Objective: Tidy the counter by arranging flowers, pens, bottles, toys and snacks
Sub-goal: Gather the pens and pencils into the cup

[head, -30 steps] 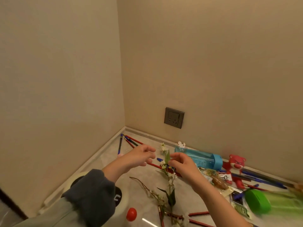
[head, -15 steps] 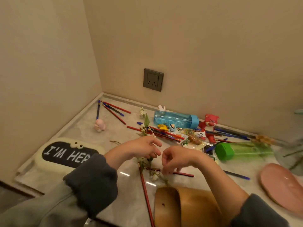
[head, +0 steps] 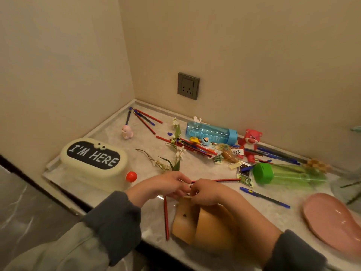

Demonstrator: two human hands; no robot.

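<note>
**Hands knuckle to knuckle over the wooden holder**

Head view. Clock read from the two hands, twelve toward the back wall.

Left hand and right hand pressed close together near the front edge of the counter. Left thumb and forefinger curled in, pinching a small pale piece, too small to name. Right fingers curled just as tightly, tips tucked out of sight. Cannot tell whether gripping that same piece.

- **At six:** a tan wooden holder under the right wrist, with a red pen just beside it at seven.
- **At twelve:** a flower sprig flat on the marble, crossing a bundle of red pens.
- **At one:** a blue bottle on its side, and a red bear toy further right by the wall. Snack packets nearer than both.
- **At two:** a green bottle on its side.
- **At three:** a blue pen.
- **At four:** a pink dish.
- **At ten:** a cream box lettered "I'M HERE", with a red ball just beside its right end.
- **At eleven:** a small pink toy, and loose pens in the corner beyond.
</note>
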